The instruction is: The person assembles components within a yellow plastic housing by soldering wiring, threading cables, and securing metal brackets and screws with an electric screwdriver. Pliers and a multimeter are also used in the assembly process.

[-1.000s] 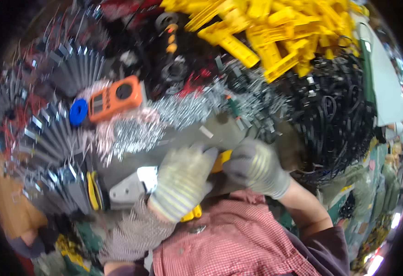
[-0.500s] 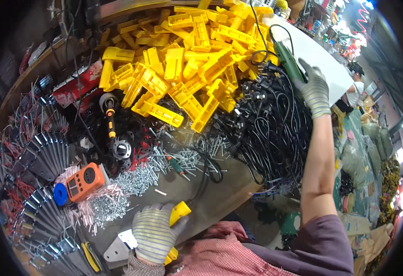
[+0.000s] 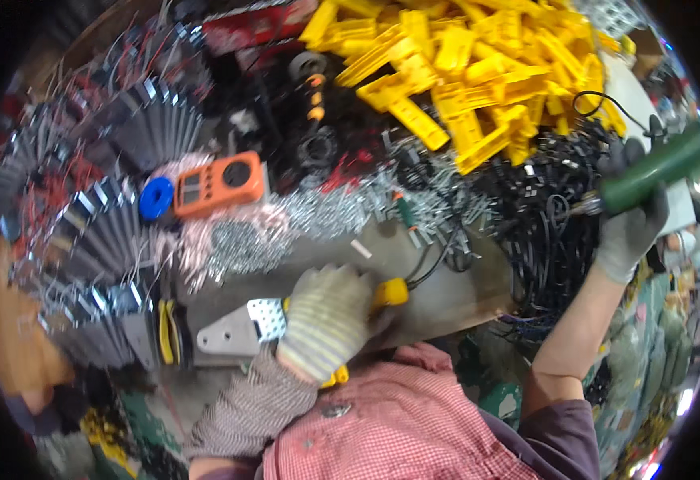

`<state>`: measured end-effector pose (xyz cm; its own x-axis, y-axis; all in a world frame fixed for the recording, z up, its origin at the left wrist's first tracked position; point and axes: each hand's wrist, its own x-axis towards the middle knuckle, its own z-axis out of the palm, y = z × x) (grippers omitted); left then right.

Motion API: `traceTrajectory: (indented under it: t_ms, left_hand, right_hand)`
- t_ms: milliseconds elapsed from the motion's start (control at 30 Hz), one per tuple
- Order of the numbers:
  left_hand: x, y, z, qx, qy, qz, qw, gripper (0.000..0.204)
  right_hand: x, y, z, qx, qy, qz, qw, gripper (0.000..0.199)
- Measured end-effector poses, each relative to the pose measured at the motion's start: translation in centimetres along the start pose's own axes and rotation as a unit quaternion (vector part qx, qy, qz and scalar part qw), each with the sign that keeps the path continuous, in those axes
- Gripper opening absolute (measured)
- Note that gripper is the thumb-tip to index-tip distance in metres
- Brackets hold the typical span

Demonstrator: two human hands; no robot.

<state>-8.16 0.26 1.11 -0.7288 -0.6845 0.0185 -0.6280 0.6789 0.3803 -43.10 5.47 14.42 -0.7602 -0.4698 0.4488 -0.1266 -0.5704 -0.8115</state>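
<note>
My gloved left hand [image 3: 330, 320] is closed around a yellow plastic housing [image 3: 392, 293] low over the bench. From the housing's left end sticks a flat grey metal plate [image 3: 230, 332] with a perforated silver part; a black cable leaves the right end. At the right, my gloved right hand [image 3: 631, 232] is closed on a green electric screwdriver [image 3: 658, 170]. Its bit points left, above a heap of black power cables [image 3: 554, 256]. Motion blur softens both hands, and the left palm hides most of the housing.
Yellow plastic shells [image 3: 478, 80] are heaped at the back. Loose screws [image 3: 318, 204] lie mid-bench beside an orange meter-like device [image 3: 218, 186] and a blue spool [image 3: 156, 198]. Stacked metal plates [image 3: 98, 232] fill the left, near yellow-black pliers [image 3: 170, 332]. A small green screwdriver [image 3: 403, 212] lies among the screws.
My right hand has lifted the green electric screwdriver off the white surface, its bit now turned left. The whole view has swung to the right. My left hand keeps its hold.
</note>
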Motion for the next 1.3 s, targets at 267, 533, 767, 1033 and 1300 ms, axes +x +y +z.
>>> traceTrajectory:
  t_ms: [267, 533, 767, 1033, 1300]
  left_hand:
    - [0.6, -0.7, -0.2, -0.025, -0.077, -0.018, 0.997, 0.044]
    - [0.5, -0.1, -0.6, -0.040, -0.081, -0.049, 0.995, 0.043]
    - [0.2, -0.2, 0.5, -0.031, -0.046, -0.027, 0.998, 0.042]
    - [0.0, -0.7, 1.8, -0.001, -0.001, -0.005, 1.000, 0.030]
    - [-0.1, -0.5, 1.3, 0.014, 0.019, 0.057, 0.998, 0.028]
  right_hand:
    - [-16.1, 6.6, 8.9, 0.173, -0.301, 0.157, 0.925, 0.107]
    - [-17.6, 9.6, 7.5, 0.212, -0.392, 0.249, 0.860, 0.088]
    - [-18.2, 9.6, 5.7, 0.077, -0.440, 0.232, 0.864, 0.076]
    - [-18.2, 8.4, 3.7, 0.135, -0.399, 0.191, 0.886, 0.055]
    - [-18.3, 7.3, 4.4, 0.169, -0.376, 0.190, 0.891, 0.054]
